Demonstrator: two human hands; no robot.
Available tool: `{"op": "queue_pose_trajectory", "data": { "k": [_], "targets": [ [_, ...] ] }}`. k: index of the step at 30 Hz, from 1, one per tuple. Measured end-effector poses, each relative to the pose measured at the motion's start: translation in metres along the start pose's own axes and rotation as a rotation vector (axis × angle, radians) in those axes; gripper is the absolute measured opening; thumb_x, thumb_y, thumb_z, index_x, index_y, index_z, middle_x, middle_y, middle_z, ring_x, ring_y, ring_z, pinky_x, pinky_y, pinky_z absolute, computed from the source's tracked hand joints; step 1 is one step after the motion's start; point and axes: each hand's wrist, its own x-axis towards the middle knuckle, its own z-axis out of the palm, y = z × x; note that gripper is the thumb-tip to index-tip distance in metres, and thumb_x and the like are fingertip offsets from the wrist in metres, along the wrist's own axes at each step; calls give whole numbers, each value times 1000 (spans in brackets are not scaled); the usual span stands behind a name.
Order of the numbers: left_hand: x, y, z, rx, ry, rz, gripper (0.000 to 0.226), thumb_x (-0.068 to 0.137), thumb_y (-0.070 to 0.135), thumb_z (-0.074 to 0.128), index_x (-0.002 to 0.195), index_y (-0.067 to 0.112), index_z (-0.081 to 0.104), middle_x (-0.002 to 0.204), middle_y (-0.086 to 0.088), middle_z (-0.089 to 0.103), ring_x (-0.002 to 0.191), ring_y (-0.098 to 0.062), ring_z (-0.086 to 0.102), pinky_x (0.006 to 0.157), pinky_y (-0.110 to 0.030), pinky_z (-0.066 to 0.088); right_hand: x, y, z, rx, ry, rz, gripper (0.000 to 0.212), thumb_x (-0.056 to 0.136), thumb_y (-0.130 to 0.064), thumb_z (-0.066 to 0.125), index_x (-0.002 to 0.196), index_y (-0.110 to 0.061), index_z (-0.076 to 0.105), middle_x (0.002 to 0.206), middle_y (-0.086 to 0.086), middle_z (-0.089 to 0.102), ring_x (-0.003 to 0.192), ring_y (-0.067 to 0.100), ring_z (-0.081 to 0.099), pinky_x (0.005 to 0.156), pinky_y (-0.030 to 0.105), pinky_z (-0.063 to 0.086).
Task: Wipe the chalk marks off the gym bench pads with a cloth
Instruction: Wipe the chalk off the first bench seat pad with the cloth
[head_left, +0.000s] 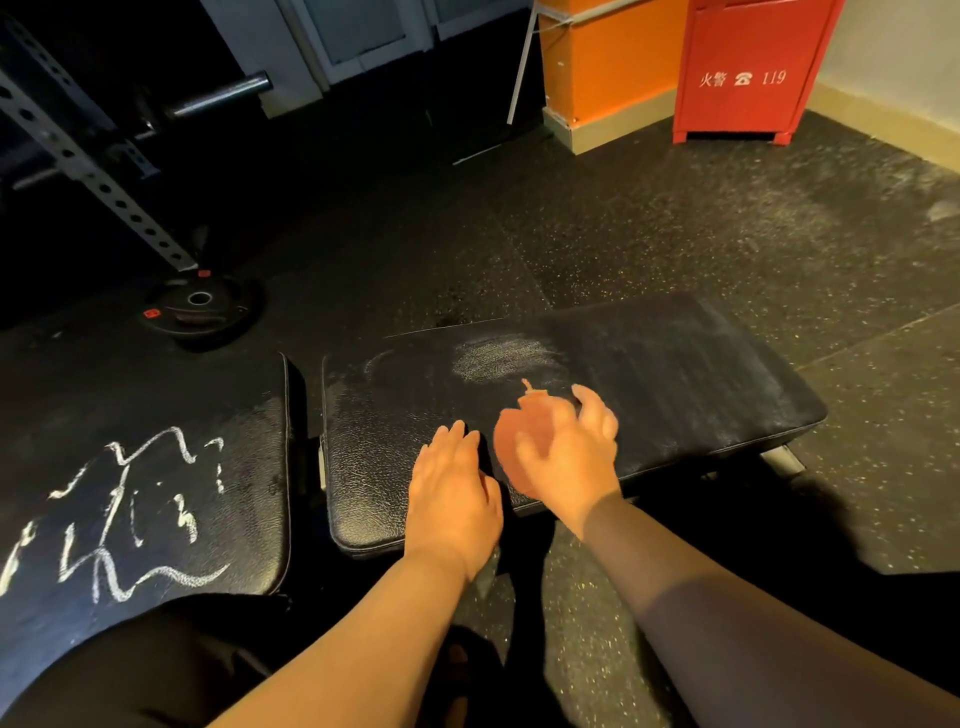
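The right hand is gripping an orange cloth on the seat pad below a chalk smear, the left hand is lying flat beside it; the cloth, judged soft and light, is wanting a wadded, palm-backed hold

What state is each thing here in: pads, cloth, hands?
Left bench pad: covered in chalk scribbles, unwiped.
Right bench pad: hazy, one white chalk smear.
Cloth: on the right bench pad.
Left hand: flat on the same pad.
Right hand: on the cloth, blurred.
Weight plate: flat on the floor.
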Motion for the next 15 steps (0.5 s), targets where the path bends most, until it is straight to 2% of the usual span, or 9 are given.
{"op": "queue_pose_trajectory", "data": {
  "k": [1,3,4,6,8,10,11,13,15],
  "targets": [
    [0,0,0,4,4,-2,54,101,19,41,153,14,32,165,-2,19,154,-18,5,124,-30,-1,1,-1,3,-41,68,55,48,91,-31,59,138,-30,52,150,7,36,139,27,24,114,36,23],
    [0,-1,0,6,1,-3,53,101,19,41,153,14,33,165,-2,20,154,-18,6,125,-30,0,-1,-11,9,10,84,-37,47,89,-21,57,136,-24,53,134,3,53,130,23,38,109,22,21],
    [0,-1,0,2,0,-5,53,100,18,41,152,15,34,165,-3,20,154,-18,6,124,-30,-1,-4,-17,13,78,15,-122,48,87,-15,56,134,-24,55,131,-1,55,128,18,39,105,12,19],
    [1,-1,0,-6,4,-2,52,100,17,40,152,16,35,164,-3,22,154,-18,6,124,-30,-2,-9,-23,9,182,-156,-219,47,85,-10,56,129,-28,59,127,-10,54,122,7,36,101,7,24],
    [2,-1,1,-2,6,4,54,99,16,40,153,15,34,164,-3,22,154,-18,7,124,-29,-3,-6,-14,-5,174,-197,-272,40,85,-11,56,121,-24,65,121,-8,56,117,8,39,101,17,34],
    [1,0,0,5,-7,-5,54,100,19,40,153,14,33,165,-2,19,154,-17,5,124,-30,-3,6,0,-13,7,-30,-272,29,84,-18,51,103,-16,72,104,4,64,103,24,53,94,36,46],
    [1,0,-1,7,-17,-5,54,101,20,40,154,14,31,166,-2,17,154,-17,3,124,-30,-5,12,6,-15,-74,109,-173,30,84,-23,47,93,-12,73,90,9,66,90,32,59,85,41,50],
    [0,0,-1,12,-30,2,54,102,21,39,155,14,29,166,-2,14,154,-17,1,124,-29,-7,20,15,-13,-88,252,54,38,87,-30,37,82,-10,69,78,10,65,76,39,61,76,44,51],
    [-1,-2,-1,17,-41,-1,55,103,21,38,156,14,28,167,-2,13,154,-17,1,124,-29,-7,16,8,-4,-67,205,-16,32,89,-27,40,92,-14,69,92,6,66,89,32,61,81,38,48]
  ]
}}
